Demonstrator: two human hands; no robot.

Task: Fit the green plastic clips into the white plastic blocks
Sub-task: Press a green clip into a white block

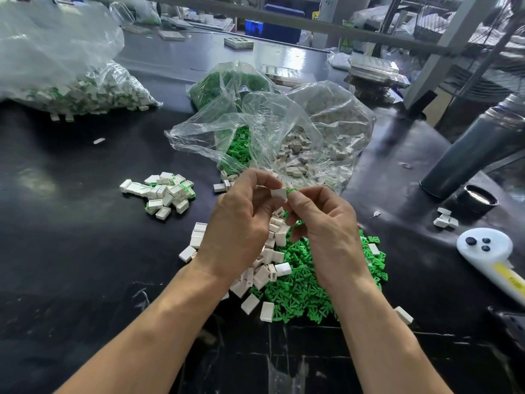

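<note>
My left hand [241,220] pinches a white plastic block [279,193] above the table. My right hand [324,226] pinches a green clip [292,191] whose tip meets the block's right end. Under my hands lies a heap of loose green clips [306,288], and loose white blocks [267,268] lie beside it on the left. A small pile of white blocks with green clips in them [166,194] sits to the left on the black table [71,251].
An open clear bag [255,123] behind my hands holds green clips and white blocks. A large bag of fitted blocks [85,89] lies at the far left. A dark flask [477,146], its cap [477,199], a white handled tool [488,251] and a few blocks [445,218] stand on the right.
</note>
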